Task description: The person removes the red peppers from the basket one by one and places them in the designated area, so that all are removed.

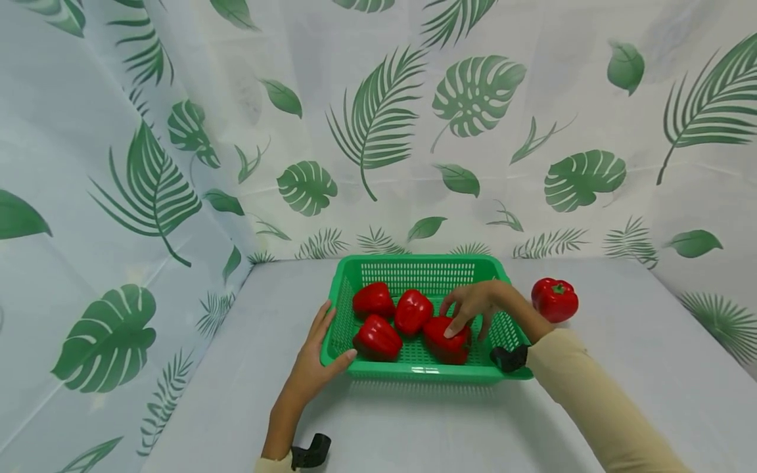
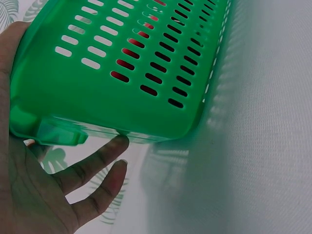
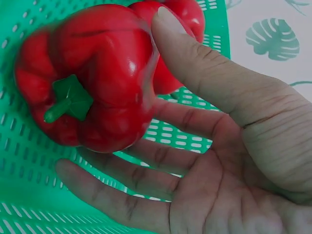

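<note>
A green plastic basket stands on the table with several red bell peppers in it. My left hand is at its front left corner, thumb over the rim and straight fingers along the outside. In the left wrist view two fingers are spread, one tip right at the basket's end wall. My right hand reaches in and holds the front right bell pepper between thumb and fingers. In the right wrist view this bell pepper has its green stem toward the lower left, with fingers partly hidden behind it.
Another red bell pepper sits on the white table, right of the basket beyond my right forearm. Inside the basket, other bell peppers lie at the left and middle. A leaf-patterned sheet hangs behind and at the sides.
</note>
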`<state>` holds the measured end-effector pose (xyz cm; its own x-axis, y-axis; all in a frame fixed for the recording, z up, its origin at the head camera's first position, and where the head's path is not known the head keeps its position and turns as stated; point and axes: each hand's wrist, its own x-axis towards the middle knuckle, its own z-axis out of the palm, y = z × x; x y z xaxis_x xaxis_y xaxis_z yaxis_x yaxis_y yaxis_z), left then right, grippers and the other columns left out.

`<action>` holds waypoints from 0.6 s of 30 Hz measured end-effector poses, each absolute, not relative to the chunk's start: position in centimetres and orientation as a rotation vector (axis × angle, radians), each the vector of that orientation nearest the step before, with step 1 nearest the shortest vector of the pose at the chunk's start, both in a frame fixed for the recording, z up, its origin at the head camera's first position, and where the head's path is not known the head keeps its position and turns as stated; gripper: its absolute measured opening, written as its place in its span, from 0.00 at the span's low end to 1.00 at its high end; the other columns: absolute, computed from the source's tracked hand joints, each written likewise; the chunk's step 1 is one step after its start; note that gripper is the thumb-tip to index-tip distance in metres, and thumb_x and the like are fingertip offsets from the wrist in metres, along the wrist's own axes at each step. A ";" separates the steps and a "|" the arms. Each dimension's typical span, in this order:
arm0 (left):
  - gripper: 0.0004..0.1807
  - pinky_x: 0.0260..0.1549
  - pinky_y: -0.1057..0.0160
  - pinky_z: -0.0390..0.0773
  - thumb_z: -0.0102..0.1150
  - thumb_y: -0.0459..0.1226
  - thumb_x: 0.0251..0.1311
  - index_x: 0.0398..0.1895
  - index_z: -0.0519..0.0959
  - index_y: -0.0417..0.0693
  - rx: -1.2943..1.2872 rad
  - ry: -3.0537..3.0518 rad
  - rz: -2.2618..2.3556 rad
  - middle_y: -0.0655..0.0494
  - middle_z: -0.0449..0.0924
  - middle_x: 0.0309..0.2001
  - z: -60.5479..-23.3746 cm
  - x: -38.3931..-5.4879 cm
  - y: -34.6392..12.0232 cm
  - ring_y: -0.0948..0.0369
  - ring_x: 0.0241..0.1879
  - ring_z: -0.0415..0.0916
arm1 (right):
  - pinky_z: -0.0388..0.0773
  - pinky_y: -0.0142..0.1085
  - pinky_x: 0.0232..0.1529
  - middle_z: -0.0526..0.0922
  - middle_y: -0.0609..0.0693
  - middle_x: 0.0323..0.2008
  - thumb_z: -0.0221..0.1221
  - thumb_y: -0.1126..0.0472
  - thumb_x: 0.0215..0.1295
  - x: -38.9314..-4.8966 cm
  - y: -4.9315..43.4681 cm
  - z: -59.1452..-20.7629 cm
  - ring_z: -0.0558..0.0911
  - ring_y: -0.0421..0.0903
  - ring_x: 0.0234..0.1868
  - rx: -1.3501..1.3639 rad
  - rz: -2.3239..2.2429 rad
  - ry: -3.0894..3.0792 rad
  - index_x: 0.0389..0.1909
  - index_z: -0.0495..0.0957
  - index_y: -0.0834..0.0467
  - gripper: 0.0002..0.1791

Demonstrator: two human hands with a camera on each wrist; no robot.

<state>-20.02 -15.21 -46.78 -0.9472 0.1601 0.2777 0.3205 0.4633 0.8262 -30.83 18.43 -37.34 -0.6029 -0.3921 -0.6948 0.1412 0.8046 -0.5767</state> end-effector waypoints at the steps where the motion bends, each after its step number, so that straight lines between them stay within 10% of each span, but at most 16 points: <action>1: 0.45 0.64 0.32 0.60 0.64 0.45 0.59 0.77 0.54 0.53 -0.422 -2.547 -1.490 0.61 0.43 0.79 -46.8 -20.0 -15.2 0.50 0.77 0.46 | 0.84 0.53 0.42 0.71 0.61 0.61 0.74 0.53 0.51 -30.8 18.4 -37.4 0.74 0.59 0.57 -0.177 -0.752 2.087 0.64 0.67 0.58 0.41; 18: 0.44 0.65 0.32 0.59 0.63 0.46 0.59 0.77 0.54 0.54 -0.412 -2.544 -1.504 0.63 0.42 0.79 -46.7 -19.9 -15.1 0.50 0.77 0.44 | 0.83 0.54 0.43 0.73 0.58 0.55 0.73 0.59 0.51 -30.8 17.4 -38.0 0.74 0.57 0.55 -0.168 -0.693 2.021 0.65 0.64 0.60 0.42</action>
<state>-19.88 -15.09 -46.73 -0.9497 0.1552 0.2720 0.3131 0.4572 0.8324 -30.76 17.37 -38.04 -0.5324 -0.3854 -0.7537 0.1581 0.8294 -0.5358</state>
